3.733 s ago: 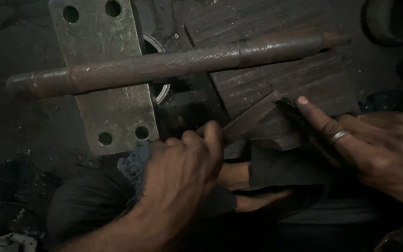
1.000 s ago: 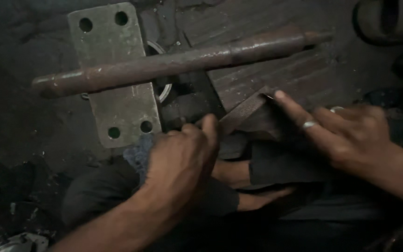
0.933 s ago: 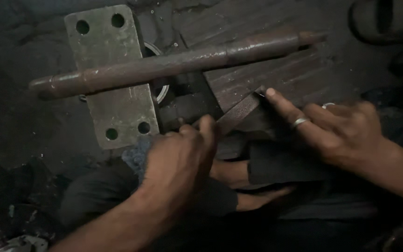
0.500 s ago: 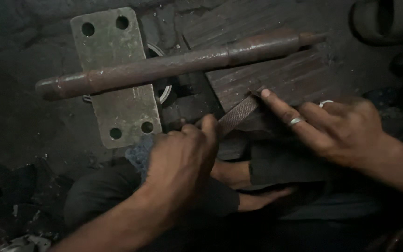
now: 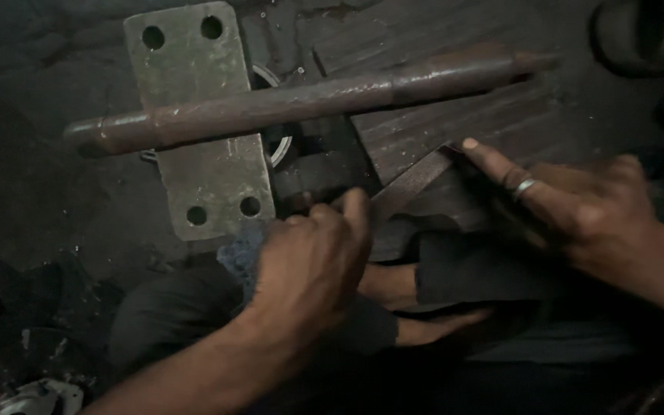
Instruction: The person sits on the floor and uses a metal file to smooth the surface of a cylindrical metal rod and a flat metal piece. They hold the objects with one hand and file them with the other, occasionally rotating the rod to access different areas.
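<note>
File (image 5: pixel 413 184) slanting below rusty rod (image 5: pixel 309 100); left hand (image 5: pixel 309 265) grip closed on handle end, right hand (image 5: pixel 578 211) fingertips (image 5: pixel 472 146) pressing far tip.

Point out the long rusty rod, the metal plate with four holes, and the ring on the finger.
rusty rod (image 5: pixel 301 100), head view, middle of the shaft
metal plate (image 5: pixel 194 69), head view, bare upper face
ring (image 5: pixel 525 187), head view, band on a right-hand finger

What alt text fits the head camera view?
Two bare hands work a flat metal file: the left hand grips one end, the right hand presses its tip. Beyond them a rusty rod lies across a four-holed steel plate.
</note>
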